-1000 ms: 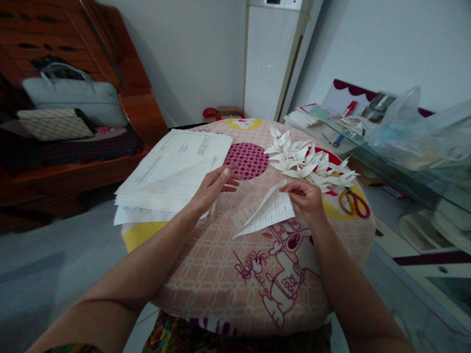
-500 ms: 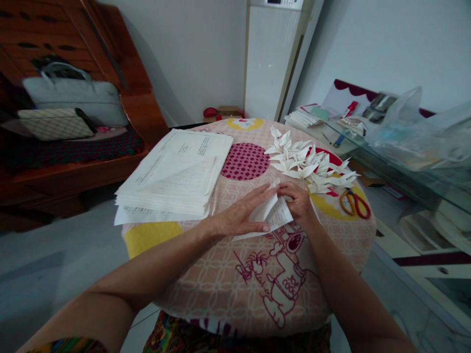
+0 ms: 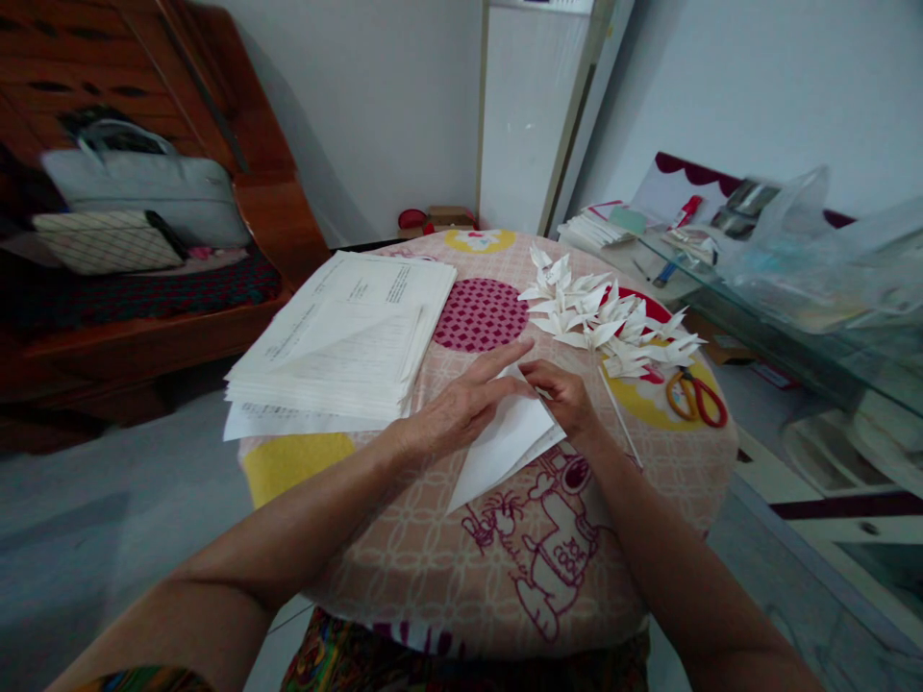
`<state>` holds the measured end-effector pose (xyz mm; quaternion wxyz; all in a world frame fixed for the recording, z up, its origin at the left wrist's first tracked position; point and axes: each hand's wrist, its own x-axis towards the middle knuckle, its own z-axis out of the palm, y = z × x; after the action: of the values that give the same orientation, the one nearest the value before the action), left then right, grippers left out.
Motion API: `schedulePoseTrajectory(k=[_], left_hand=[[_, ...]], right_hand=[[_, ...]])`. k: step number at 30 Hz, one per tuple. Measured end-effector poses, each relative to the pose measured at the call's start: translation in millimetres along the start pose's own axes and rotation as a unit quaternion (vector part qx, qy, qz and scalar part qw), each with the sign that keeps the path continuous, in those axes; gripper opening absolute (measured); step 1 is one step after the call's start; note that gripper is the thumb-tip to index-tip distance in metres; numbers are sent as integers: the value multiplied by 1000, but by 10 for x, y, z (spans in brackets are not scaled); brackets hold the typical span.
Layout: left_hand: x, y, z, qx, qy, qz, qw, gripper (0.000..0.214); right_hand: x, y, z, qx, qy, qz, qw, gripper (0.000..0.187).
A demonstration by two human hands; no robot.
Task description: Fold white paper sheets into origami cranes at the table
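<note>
A folded sheet of white paper (image 3: 505,447) lies in the middle of a round table with a pink cartoon cloth (image 3: 497,557). My left hand (image 3: 465,404) lies flat on the sheet's upper left part, fingers stretched out. My right hand (image 3: 566,396) pinches the sheet's top corner, fingers pressed together. Both hands meet at that corner.
A thick stack of printed sheets (image 3: 346,336) lies at the table's left. Several folded white paper shapes (image 3: 612,322) are heaped at the back right, with orange-handled scissors (image 3: 696,399) beside them. A glass shelf with plastic bags (image 3: 800,259) stands to the right, a wooden bench with bags (image 3: 137,207) to the left.
My left hand moved from the paper stack onto the sheet. The sheet has been folded over, its blank side now up, and lies a little further left.
</note>
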<state>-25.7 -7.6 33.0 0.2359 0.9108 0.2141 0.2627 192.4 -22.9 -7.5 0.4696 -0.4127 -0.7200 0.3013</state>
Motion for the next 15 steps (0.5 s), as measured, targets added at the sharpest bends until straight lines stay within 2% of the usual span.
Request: schedulePoseTrajectory(k=[6, 10, 13, 15], left_hand=[[15, 23, -31, -23, -3, 42, 999, 68], [9, 1, 13, -38, -14, 52, 998, 48], [-34, -118, 16, -47, -2, 56, 997, 30], [-65, -209, -12, -35, 5, 59, 998, 26]], right_hand=[[18, 32, 4, -13, 1, 8, 1000, 17], [10, 29, 5, -27, -6, 21, 999, 11], [-4, 45, -48, -22, -6, 7, 1000, 11], [-14, 83, -105, -22, -2, 9, 1000, 13]])
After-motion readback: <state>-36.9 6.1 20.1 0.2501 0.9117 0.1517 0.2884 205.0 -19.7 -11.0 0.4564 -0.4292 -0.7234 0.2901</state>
